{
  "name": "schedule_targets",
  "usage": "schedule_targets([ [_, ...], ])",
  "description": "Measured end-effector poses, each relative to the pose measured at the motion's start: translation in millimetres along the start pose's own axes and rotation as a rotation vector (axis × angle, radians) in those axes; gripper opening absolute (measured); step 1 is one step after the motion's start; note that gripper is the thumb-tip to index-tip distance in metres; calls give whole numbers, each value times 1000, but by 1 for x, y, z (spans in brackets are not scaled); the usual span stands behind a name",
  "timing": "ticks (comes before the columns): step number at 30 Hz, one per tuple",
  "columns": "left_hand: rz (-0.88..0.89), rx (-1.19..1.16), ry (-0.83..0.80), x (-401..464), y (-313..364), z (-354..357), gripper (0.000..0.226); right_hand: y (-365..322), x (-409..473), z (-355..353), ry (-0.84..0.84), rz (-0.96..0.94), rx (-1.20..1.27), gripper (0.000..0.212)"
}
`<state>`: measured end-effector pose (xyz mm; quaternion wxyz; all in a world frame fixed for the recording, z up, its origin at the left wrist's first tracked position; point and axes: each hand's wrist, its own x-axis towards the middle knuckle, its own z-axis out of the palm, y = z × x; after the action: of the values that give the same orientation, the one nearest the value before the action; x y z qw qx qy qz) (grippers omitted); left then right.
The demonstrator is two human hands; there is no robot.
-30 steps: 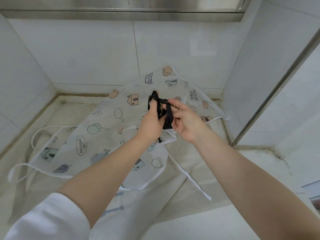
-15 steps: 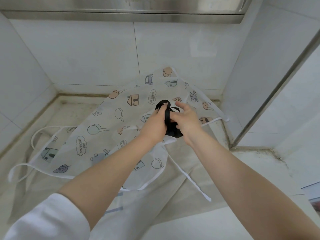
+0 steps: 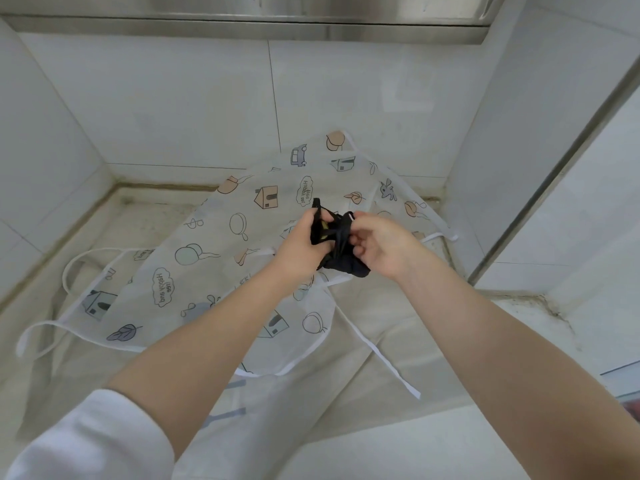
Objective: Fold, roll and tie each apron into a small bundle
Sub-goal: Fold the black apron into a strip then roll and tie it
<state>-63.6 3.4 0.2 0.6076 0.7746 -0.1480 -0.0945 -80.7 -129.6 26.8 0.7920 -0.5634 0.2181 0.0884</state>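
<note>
A small black apron bundle [image 3: 341,249] with black straps hangs between both hands above the counter. My left hand [image 3: 299,249] grips its left side and pinches a strap end that sticks up. My right hand [image 3: 382,245] holds the bundle's right side, with a strap loop pinched at its fingertips. Beneath the hands a white printed apron [image 3: 214,268] with houses, leaves and fruit lies spread flat, its white ties trailing left and right. A plain beige apron [image 3: 367,337] lies under it.
The work surface is a stone counter [image 3: 381,441] in a tiled corner, with walls at the left, back and right. A steel hood [image 3: 263,15] runs overhead. A white tie [image 3: 381,358] trails toward the front right.
The bundle has dropped a little and turned. My hands have drawn slightly apart, the left now pinching a strap end upward and the right pulling a loop to the right.
</note>
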Motion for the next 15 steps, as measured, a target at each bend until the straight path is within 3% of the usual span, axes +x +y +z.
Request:
schedule_targets([
  [3, -17, -78, -64, -2, 0, -3, 31, 0, 1, -15, -133, 97, 150, 27],
  [6, -3, -29, -85, 0, -2, -3, 33, -5, 0, -22, -214, 108, 65, 24],
  [8, 12, 15, -88, 1, -4, -4, 32, -9, 1, -26, -191, 64, -240, 20],
  [10, 2, 64, -64, 2, -8, -8, 35, -13, 1, -32, -94, -2, -702, 23],
  [12, -20, 107, -54, 2, -13, -16, 42, -17, 2, -42, 12, -26, -892, 23],
  [15, -43, 91, -77, 0, -18, -23, 41, -21, 10, -58, 116, 62, -592, 24],
])
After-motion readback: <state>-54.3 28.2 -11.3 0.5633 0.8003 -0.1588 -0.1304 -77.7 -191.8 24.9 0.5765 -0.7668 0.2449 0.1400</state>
